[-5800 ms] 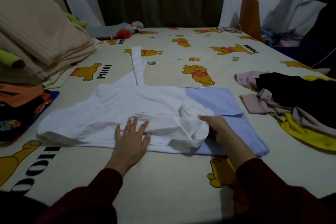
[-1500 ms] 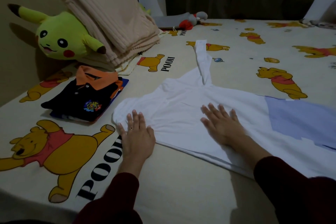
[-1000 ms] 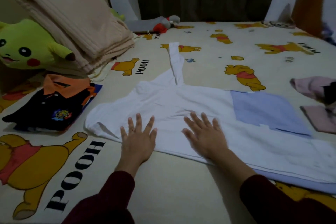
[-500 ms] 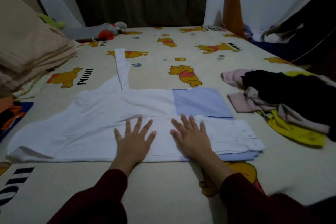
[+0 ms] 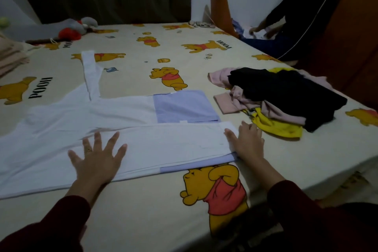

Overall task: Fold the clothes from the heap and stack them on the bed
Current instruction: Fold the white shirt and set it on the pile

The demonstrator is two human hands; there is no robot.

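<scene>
A white shirt (image 5: 86,129) with a pale blue panel lies flat on the bed (image 5: 143,210), its near side folded over along its length and one sleeve stretched away toward the far side of the bed. The left hand (image 5: 96,159) rests palm down on the shirt's near fold, fingers straight and spread wide, holding nothing; a ring shows on one finger. The right hand (image 5: 247,141) lies at the shirt's right end, fingers straight and close together, its thumb side touching the folded edge, with nothing gripped. Both arms wear dark red sleeves (image 5: 302,210).

Just right of the shirt, near the right hand, sits the heap of clothes (image 5: 282,98): a black garment on top of pink and yellow ones. Beyond the shirt, at the far edge of the bed, lies a grey and red soft toy (image 5: 75,28). Far right of the shirt, past the heap, another person in dark clothes (image 5: 302,16) bends over the bed's corner. The bedsheet is printed with yellow bears.
</scene>
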